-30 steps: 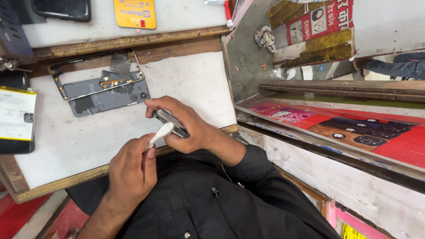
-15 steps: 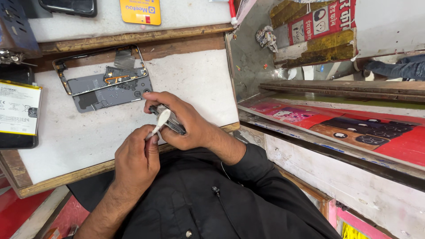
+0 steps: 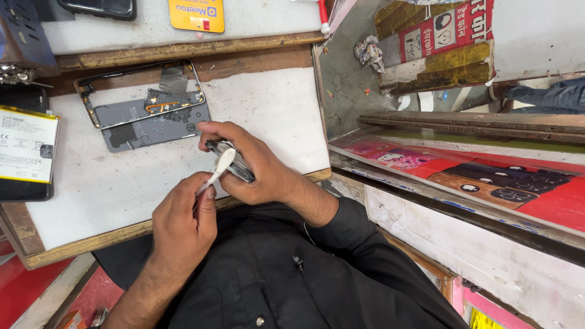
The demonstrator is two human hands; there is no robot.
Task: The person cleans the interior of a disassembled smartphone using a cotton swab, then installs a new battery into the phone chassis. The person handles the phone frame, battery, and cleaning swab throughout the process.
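My right hand (image 3: pixel 259 167) closes around a dark part (image 3: pixel 234 166), mostly hidden; left hand (image 3: pixel 183 222) pinches a white tool (image 3: pixel 220 166). The tabletop (image 3: pixel 268 116) is bare near its edge.

A: Free room? Bare white worktop (image 3: pixel 91 195) at centre left of the frame, below the opened phone frame (image 3: pixel 146 109).

B: Obstacles: battery pack (image 3: pixel 27 152) at the left edge, wooden ledge (image 3: pixel 183 52) across the top. Both hands (image 3: pixel 256 164) (image 3: pixel 183 225) crowd the near edge at centre.

A: Right side blocked by the counter wall (image 3: pixel 323 91).
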